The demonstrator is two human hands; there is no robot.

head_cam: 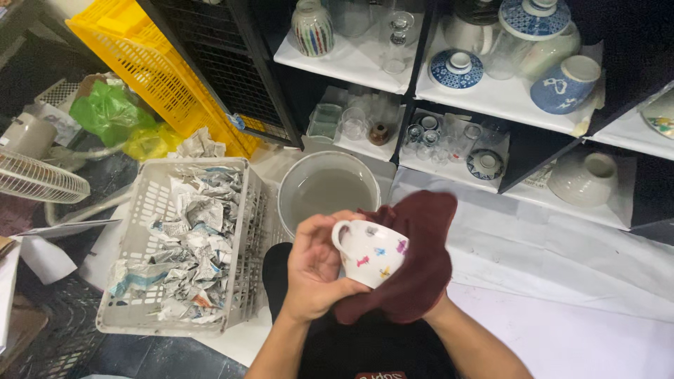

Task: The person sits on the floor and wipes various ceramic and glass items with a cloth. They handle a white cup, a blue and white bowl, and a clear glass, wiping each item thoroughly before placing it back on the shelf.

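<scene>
Left hand grips a glossy white cup; right hand, hidden, holds a soft maroon cloth.
Below: grey water basin, pale floor sheet.

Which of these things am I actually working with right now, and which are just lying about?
In hand: white cup, left hand, dark red cloth over the right hand; bucket of water close by.

Lying about: basket of crumpled newspaper, yellow crate, shelved crockery, fan.

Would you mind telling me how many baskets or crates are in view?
2: a grey basket of crumpled newspaper left of the left hand, and a tilted yellow crate behind it. Others may sit out of view.
</scene>
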